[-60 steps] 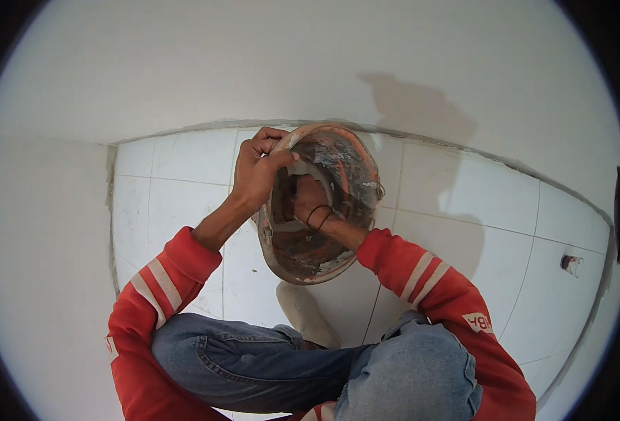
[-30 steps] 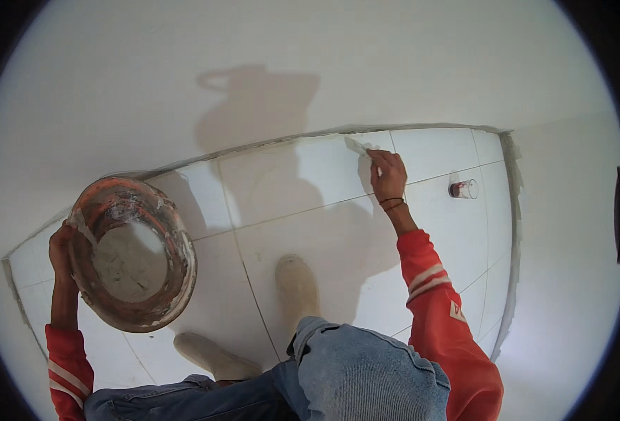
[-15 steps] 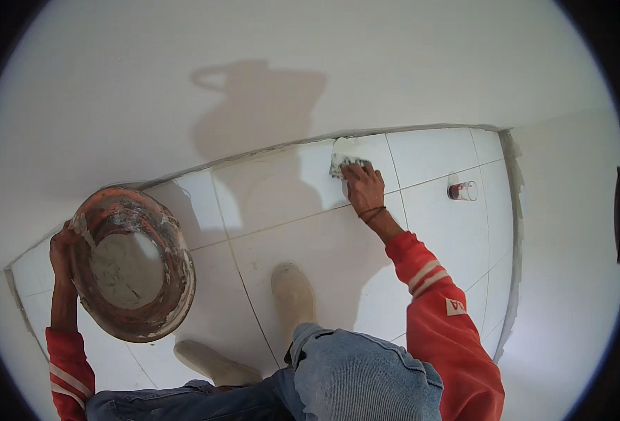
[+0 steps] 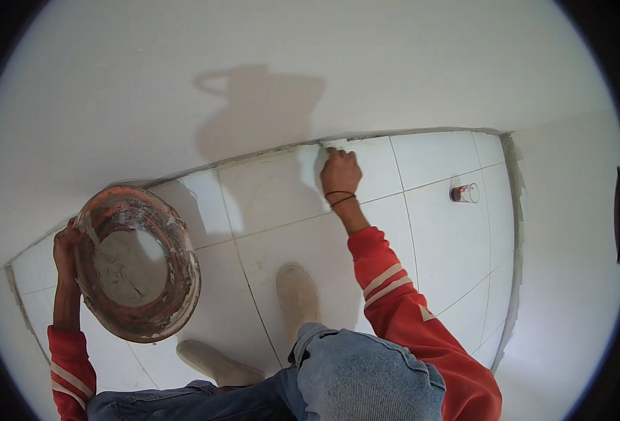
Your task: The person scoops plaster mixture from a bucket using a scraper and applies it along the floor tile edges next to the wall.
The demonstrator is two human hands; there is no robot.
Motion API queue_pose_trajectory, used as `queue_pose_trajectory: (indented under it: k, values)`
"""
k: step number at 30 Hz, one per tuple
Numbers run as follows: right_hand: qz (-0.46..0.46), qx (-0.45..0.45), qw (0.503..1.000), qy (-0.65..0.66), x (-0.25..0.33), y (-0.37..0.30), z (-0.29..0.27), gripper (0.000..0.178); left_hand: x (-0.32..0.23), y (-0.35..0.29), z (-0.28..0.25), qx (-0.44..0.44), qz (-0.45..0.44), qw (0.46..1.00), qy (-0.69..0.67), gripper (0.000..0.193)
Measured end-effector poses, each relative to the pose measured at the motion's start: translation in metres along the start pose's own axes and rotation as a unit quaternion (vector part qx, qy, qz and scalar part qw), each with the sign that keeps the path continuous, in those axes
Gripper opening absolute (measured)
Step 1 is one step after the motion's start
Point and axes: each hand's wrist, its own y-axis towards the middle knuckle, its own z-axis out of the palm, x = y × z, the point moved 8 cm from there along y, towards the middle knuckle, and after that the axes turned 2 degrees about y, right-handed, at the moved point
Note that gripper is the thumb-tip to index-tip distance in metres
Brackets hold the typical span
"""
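Note:
On the left, my left hand (image 4: 65, 249) is closed on the rim of a round, paste-crusted basin (image 4: 192, 281), tilted toward me. Smooth grey paste (image 4: 131, 270) fills its bottom. Farther off, my right hand (image 4: 341, 174) is closed at the joint where the white wall meets the tiled floor. Its fingers point to the wall and largely cover the small flat scraper they hold. A bit of pale paste shows at the joint beside the fingertips.
White floor tiles (image 4: 282, 210) run along the wall (image 4: 408, 63). A small clear glass (image 4: 466, 193) with dark residue lies on its side to the right. My boots (image 4: 298, 295) stand on the tiles. A rough paste strip edges the right wall.
My right hand has moved left and closer to the wall joint, turning so the scraper is mostly hidden. My left hand and the basin have hardly moved.

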Motion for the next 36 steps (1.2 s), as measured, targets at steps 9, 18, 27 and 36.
queue_pose_trajectory:
  k: [9,18,27,36]
  values:
    - [-0.211,-0.061,0.971,0.097,-0.003,-0.014,-0.038,0.03,-0.02,-0.022,0.047,0.065,0.001,0.998,-0.021,0.049]
    - [-0.256,-0.014,0.963,0.079,-0.037,-0.019,-0.007,0.038,0.007,-0.018,0.005,0.041,-0.086,0.992,-0.081,0.047]
    - [-0.17,0.055,0.98,0.084,-0.064,-0.048,-0.04,0.035,-0.001,-0.021,0.015,0.041,-0.049,0.997,-0.053,0.05]
    - [0.073,0.039,0.994,-0.072,-0.061,0.0,0.006,0.025,-0.007,-0.026,0.031,0.046,-0.053,0.996,-0.053,0.05]
